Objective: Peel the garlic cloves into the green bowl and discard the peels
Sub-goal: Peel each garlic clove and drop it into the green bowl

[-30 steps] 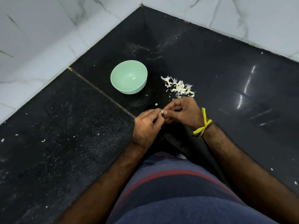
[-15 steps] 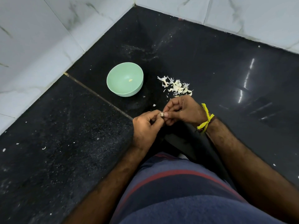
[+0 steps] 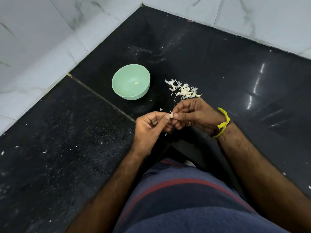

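- Black table [image 3: 218, 52], bowl [image 3: 121, 91] far left, peels [image 3: 184, 90] beside it.
- Left hand [image 3: 148, 128] and right hand [image 3: 195, 115] pinch a clove [image 3: 171, 115], mid-peel.
- Next: strip skin, drop clove in bowl.

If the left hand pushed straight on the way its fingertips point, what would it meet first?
The garlic clove its fingertips already pinch, then the right hand directly behind it, pinching the same clove.

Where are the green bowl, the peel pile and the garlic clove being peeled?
green bowl [image 3: 117, 84]: head view, inner left wall.
peel pile [image 3: 184, 90]: head view, middle of the heap.
garlic clove [image 3: 171, 115]: head view, bit showing between both thumbs.
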Demonstrator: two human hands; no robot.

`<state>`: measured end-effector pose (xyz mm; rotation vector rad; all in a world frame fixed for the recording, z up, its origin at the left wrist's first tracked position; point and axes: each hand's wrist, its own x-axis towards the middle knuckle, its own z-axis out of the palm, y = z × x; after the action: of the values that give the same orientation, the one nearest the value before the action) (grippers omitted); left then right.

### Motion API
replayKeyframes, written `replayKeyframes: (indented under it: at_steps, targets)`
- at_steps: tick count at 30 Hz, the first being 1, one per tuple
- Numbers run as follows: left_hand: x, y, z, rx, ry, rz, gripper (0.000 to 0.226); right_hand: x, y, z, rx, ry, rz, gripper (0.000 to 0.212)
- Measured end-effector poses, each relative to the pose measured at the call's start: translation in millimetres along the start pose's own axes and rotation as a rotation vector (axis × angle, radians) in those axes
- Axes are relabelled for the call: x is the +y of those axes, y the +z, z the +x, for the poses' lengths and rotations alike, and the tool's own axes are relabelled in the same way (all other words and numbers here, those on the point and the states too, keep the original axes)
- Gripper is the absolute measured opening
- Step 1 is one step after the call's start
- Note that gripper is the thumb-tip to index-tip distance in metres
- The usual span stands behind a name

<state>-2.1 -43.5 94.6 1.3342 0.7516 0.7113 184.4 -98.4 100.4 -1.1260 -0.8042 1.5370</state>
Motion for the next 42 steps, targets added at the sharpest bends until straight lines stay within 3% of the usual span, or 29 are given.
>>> replayKeyframes:
  at_steps: [14,16,19,22,24,27,34,42]
  targets:
    - [-0.4,13.5,2.1,0.116,-0.061,0.0,0.014,14.2,13.1,7.2,0.043,-0.028,0.186,0.014]
    - [-5.5,11.8,5.4,0.184,-0.074,0.035,0.013,21.9,19.5,11.9,0.167,-0.113,0.061,0.012]
    - [-12.4,7.2,9.1,0.292,-0.089,0.095,0.013,28.7,27.1,17.0,0.387,-0.347,-0.364,0.008]
    - [-12.6,6.1,10.5,0.332,-0.088,0.162,0.014,26.0,30.6,18.5,0.443,-0.533,-0.731,0.019]
    - [-11.2,5.8,11.1,0.321,-0.083,0.179,0.016,25.0,34.2,19.0,0.457,-0.575,-0.804,0.021]
    - [-9.2,5.5,11.9,0.314,-0.088,0.157,0.012,26.5,37.2,19.2,0.475,-0.565,-0.74,0.018]
    - [-7.0,5.6,11.8,0.283,-0.073,0.172,0.017,26.6,42.9,11.7,0.433,-0.378,-0.184,0.017]
    - [-2.7,7.8,12.9,0.266,-0.027,0.241,0.021,22.0,38.2,9.8,0.393,-0.328,0.155,0.021]
